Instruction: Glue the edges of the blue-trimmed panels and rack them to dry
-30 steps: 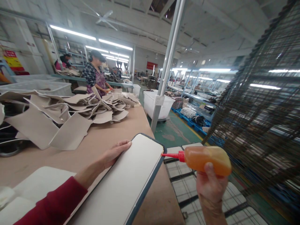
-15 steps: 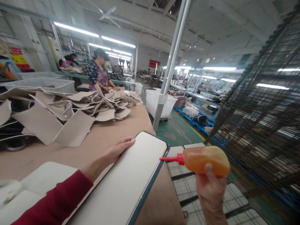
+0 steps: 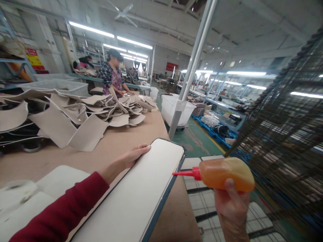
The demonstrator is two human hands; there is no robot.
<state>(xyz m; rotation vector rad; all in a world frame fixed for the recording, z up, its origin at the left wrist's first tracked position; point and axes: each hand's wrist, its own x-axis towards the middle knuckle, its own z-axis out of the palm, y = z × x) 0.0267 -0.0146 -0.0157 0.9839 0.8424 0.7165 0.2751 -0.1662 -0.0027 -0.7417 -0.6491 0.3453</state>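
Observation:
My left hand grips the far left edge of a long white panel with rounded corners and a dark blue rim. In my right hand is a squeeze bottle of amber liquid, probably glue, held on its side with the red nozzle pointing left. The nozzle tip is at the panel's right edge, along the seam by the rim; whether it touches cannot be made out. A thin yellowish line shows on that edge near the far corner. The panel slants toward me over the table's edge.
Beige cut pieces lie heaped on the brown table. White pieces rest at the near left. Right of the table is a wire rack bearing white panels; a tall mesh rack stands beyond. A co-worker stands behind the heap.
The nozzle tip has moved a little down the panel's right edge, toward me. The whole scene has shifted slightly right in view. Both hands keep their hold.

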